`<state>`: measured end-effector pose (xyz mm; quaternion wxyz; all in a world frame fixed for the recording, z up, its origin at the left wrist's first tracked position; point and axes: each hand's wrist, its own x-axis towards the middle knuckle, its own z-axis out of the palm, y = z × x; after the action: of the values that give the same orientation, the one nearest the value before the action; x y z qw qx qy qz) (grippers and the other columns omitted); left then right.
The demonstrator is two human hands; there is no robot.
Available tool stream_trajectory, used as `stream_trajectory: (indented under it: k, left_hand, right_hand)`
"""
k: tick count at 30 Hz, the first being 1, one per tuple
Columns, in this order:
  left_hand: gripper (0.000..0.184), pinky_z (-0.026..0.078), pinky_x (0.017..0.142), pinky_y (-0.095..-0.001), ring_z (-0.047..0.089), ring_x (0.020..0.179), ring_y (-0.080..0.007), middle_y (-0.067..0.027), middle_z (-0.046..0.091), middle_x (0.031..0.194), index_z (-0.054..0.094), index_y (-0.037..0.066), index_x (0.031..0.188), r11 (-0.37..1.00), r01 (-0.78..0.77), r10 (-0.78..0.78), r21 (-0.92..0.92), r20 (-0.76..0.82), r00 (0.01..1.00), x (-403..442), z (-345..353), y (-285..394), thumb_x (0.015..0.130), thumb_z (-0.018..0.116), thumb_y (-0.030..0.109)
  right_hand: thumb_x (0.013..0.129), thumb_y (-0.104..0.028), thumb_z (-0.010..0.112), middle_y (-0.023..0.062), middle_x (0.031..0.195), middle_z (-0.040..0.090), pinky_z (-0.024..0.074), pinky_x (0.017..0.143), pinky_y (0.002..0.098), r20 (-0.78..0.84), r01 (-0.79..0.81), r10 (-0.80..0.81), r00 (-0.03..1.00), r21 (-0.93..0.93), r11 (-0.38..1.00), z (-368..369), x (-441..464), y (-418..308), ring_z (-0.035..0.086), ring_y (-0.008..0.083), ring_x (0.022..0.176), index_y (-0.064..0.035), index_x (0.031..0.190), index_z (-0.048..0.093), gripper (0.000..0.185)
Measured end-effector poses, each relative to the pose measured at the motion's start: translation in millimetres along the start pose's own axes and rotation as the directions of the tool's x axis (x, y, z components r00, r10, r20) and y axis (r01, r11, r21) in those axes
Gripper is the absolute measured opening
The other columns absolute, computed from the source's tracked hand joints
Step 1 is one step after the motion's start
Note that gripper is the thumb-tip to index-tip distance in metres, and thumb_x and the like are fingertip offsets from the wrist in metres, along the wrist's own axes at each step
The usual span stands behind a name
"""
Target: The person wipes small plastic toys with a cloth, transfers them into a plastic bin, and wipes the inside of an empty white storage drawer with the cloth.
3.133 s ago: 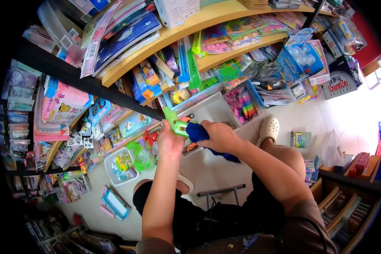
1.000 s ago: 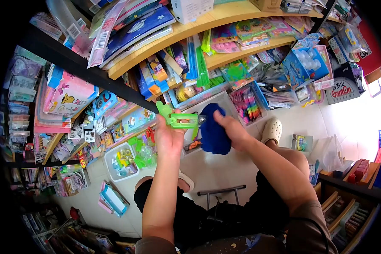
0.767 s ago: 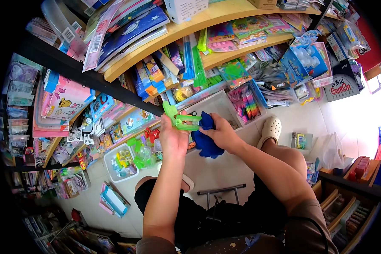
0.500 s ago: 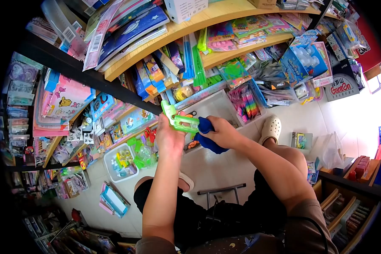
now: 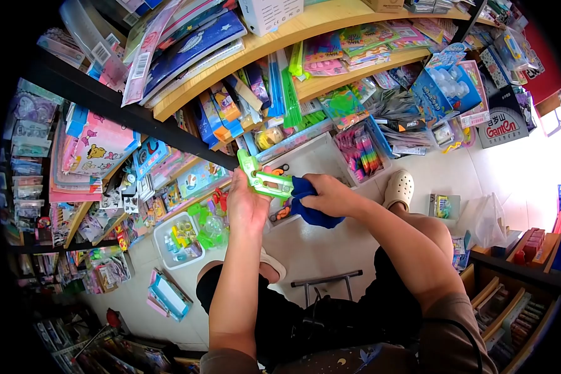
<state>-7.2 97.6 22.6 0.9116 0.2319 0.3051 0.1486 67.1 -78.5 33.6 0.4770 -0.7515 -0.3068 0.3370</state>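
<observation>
My left hand (image 5: 250, 201) is wrapped round a bright green plastic toy (image 5: 273, 185) with a long cut-out in its body; I cannot make out its exact kind. One end of it sticks up past my fingers. In my right hand (image 5: 328, 192) is a bunched dark blue cloth (image 5: 320, 215), which touches the toy's right end. Behind the toy stands a white bin (image 5: 319, 156) on the floor, with orange-handled scissors (image 5: 282, 168) at its left part, partly covered by my hands.
A white tub (image 5: 179, 257) of small toys sits at the left, with green plastic pieces (image 5: 209, 224) beside it. Wooden shelves (image 5: 355, 22) packed with stationery curve overhead. A folding stool (image 5: 326, 280) stands between the legs. A blue box (image 5: 170, 297) lies on the floor.
The blue cloth and my right hand have shifted slightly, and the cloth covers the toy's right end differently. My left hand keeps its grip on the green toy, which has turned a little.
</observation>
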Motion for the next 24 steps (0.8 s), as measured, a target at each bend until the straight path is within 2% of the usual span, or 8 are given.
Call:
stream_trajectory:
  k: [7, 11, 15, 18, 19, 20, 22, 24]
  left_hand:
    - [0.031, 0.047, 0.079, -0.0391, 0.052, 0.094, -0.0255, -0.0119, 0.052, 0.101, 0.046, 0.005, 0.114, 1.0, -0.015, 0.016, 0.006, -0.064, 0.998, 4, -1, 9, 0.097, 0.034, 0.028]
    - [0.033, 0.047, 0.08, -0.0393, 0.052, 0.095, -0.0244, -0.0116, 0.051, 0.102, 0.047, 0.005, 0.112, 0.999, -0.01, 0.008, -0.041, -0.036, 0.999, 4, -6, 10, 0.096, 0.035, 0.031]
    - [0.035, 0.047, 0.082, -0.0393, 0.052, 0.096, -0.0242, -0.0114, 0.051, 0.101, 0.047, 0.004, 0.112, 1.0, -0.023, 0.023, -0.01, -0.009, 1.0, 2, -6, 9, 0.096, 0.035, 0.033]
    - [0.03, 0.045, 0.081, -0.0396, 0.052, 0.097, -0.0252, -0.0092, 0.052, 0.1, 0.047, 0.006, 0.113, 1.0, -0.007, 0.004, -0.028, -0.08, 0.997, -1, 2, 5, 0.097, 0.036, 0.028]
    - [0.029, 0.045, 0.081, -0.0394, 0.052, 0.097, -0.0243, -0.0086, 0.052, 0.101, 0.047, 0.006, 0.114, 1.0, -0.003, 0.004, 0.005, -0.056, 0.998, -3, 2, 2, 0.097, 0.036, 0.028]
    - [0.029, 0.045, 0.082, -0.0391, 0.052, 0.098, -0.0234, -0.0081, 0.053, 0.102, 0.047, 0.007, 0.114, 0.999, -0.001, 0.002, 0.04, -0.034, 0.999, -5, 2, 0, 0.097, 0.037, 0.027]
    - [0.029, 0.045, 0.084, -0.0389, 0.051, 0.099, -0.0221, -0.0071, 0.053, 0.105, 0.046, 0.007, 0.115, 0.994, -0.03, 0.031, 0.101, -0.012, 0.999, -5, 3, -9, 0.096, 0.038, 0.027]
    - [0.03, 0.043, 0.089, -0.0388, 0.051, 0.102, -0.0213, -0.0063, 0.054, 0.108, 0.046, 0.006, 0.117, 0.984, -0.088, 0.091, 0.158, -0.012, 0.996, -5, 7, -25, 0.095, 0.04, 0.026]
  right_hand:
    - [0.074, -0.013, 0.055, 0.0163, 0.08, 0.06, 0.0478, 0.069, 0.0328, -0.075, -0.103, 0.107, 0.991, 0.058, 0.993, -4, 0, 20, 0.06, 0.0237, 0.073, 0.005, 0.1, 0.053, 0.032]
    - [0.074, -0.017, 0.055, 0.0208, 0.079, 0.061, 0.0476, 0.069, 0.0377, -0.235, -0.139, 0.159, 0.959, 0.1, 0.985, -7, -3, 33, 0.062, 0.0316, 0.074, 0.0048, 0.101, 0.051, 0.035]
    - [0.08, -0.032, 0.059, 0.0174, 0.083, 0.058, 0.0453, 0.068, 0.0354, -0.502, -0.064, 0.075, 0.861, 0.038, 0.997, -7, 4, 40, 0.059, 0.0261, 0.076, 0.0015, 0.1, 0.048, 0.04]
    - [0.084, -0.035, 0.057, 0.0163, 0.086, 0.058, 0.0451, 0.071, 0.0332, -0.482, 0.035, 0.041, 0.875, 0.147, 0.989, -13, 4, 18, 0.058, 0.0243, 0.08, 0.0012, 0.104, 0.048, 0.043]
    - [0.087, -0.037, 0.053, 0.0141, 0.084, 0.059, 0.0453, 0.072, 0.0324, -0.399, 0.071, 0.064, 0.915, 0.315, 0.946, -9, 4, 10, 0.058, 0.0232, 0.081, 0.0013, 0.112, 0.048, 0.046]
    - [0.089, -0.034, 0.05, 0.0158, 0.091, 0.058, 0.0463, 0.074, 0.0333, -0.349, 0.113, -0.001, 0.937, 0.301, 0.947, -4, 6, 11, 0.058, 0.0249, 0.087, -0.003, 0.12, 0.048, 0.043]
    - [0.087, -0.032, 0.052, 0.0159, 0.101, 0.054, 0.0474, 0.073, 0.0354, -0.314, 0.224, -0.268, 0.911, -0.169, 0.96, 4, 0, -11, 0.056, 0.0272, 0.092, -0.0093, 0.121, 0.05, 0.041]
    - [0.083, -0.03, 0.057, 0.0154, 0.11, 0.047, 0.049, 0.071, 0.0372, -0.173, 0.225, -0.389, 0.905, -0.581, 0.782, 28, 1, -8, 0.054, 0.0307, 0.093, -0.0156, 0.124, 0.049, 0.044]
